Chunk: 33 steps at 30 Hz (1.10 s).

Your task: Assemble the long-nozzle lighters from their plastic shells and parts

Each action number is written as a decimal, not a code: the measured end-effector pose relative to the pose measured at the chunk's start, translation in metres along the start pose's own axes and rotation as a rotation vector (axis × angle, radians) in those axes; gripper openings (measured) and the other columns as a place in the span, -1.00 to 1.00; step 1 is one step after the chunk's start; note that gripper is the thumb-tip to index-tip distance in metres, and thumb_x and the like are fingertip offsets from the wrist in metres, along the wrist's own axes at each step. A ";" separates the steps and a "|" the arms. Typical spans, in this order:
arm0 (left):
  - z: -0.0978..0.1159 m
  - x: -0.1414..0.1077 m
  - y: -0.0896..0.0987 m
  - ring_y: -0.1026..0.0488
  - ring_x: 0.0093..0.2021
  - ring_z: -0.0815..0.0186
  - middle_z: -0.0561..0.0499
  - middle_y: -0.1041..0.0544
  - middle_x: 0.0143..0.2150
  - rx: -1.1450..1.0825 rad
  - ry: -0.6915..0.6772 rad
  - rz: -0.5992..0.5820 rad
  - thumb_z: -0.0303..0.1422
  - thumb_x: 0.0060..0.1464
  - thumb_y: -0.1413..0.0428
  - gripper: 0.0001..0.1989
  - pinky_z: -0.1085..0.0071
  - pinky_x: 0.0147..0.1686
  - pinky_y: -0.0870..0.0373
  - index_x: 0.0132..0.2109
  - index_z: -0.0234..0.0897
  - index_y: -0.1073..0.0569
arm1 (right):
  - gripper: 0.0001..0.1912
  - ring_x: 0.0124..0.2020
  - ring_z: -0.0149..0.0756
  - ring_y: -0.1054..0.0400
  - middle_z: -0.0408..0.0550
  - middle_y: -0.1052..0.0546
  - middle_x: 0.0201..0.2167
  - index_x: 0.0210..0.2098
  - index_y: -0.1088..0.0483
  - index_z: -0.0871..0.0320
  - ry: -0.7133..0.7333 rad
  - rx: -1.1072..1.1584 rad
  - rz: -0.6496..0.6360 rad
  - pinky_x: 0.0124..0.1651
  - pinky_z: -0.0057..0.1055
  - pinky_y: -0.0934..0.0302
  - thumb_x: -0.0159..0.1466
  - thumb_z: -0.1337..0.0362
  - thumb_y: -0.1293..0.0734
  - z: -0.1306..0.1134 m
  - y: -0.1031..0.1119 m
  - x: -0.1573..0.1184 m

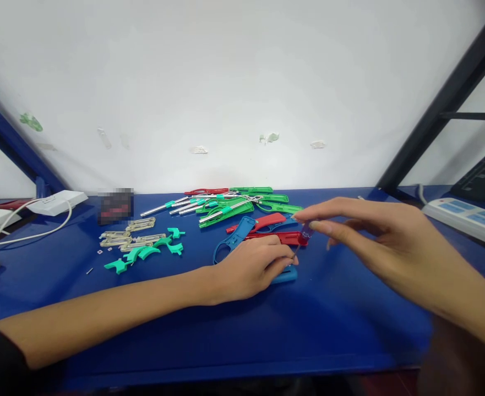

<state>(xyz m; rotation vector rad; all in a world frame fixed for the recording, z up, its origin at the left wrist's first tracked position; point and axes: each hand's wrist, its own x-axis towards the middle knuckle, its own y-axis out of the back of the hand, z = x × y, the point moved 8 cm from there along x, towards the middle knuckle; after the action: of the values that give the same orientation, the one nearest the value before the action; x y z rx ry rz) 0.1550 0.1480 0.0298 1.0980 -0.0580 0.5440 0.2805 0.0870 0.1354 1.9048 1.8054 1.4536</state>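
A small screwdriver with a see-through purple handle (307,231) is pinched between the thumb and fingertips of my right hand (374,236). Its thin shaft slants down to the fingertips of my left hand (254,269). Those fingers are closed over a blue plastic lighter casing (287,275) lying on the table, and its far end shows beneath them. Whatever the screwdriver's tip touches is hidden by the fingers. Just behind my left hand is another blue casing half (237,237) with a looped handle. Red casing pieces (267,222) lie beyond both hands.
Green casings (229,212) and metal lighter tubes (184,206) are heaped at the back. Turquoise triggers (132,254) and pale inner frames (141,224) lie on the left of the blue table (209,341). Power strips (461,217) and white cables (63,223) flank the sides.
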 end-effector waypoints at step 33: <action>0.001 -0.001 0.000 -0.59 -0.03 0.20 -0.09 -0.62 -0.04 0.016 -0.004 0.014 -0.35 0.51 0.00 -0.73 0.35 0.05 -0.46 0.06 -0.25 -0.60 | -0.74 -0.23 -0.14 -0.58 -0.20 -0.70 -0.14 -0.15 -0.62 -0.18 -0.063 -0.123 0.096 -0.26 -0.24 -0.40 0.42 -0.13 -0.37 0.003 0.000 0.004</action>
<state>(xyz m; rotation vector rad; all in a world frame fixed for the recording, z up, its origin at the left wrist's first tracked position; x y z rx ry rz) 0.1540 0.1468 0.0303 1.1149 -0.0648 0.5554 0.2822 0.0919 0.1357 1.9767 1.5798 1.4799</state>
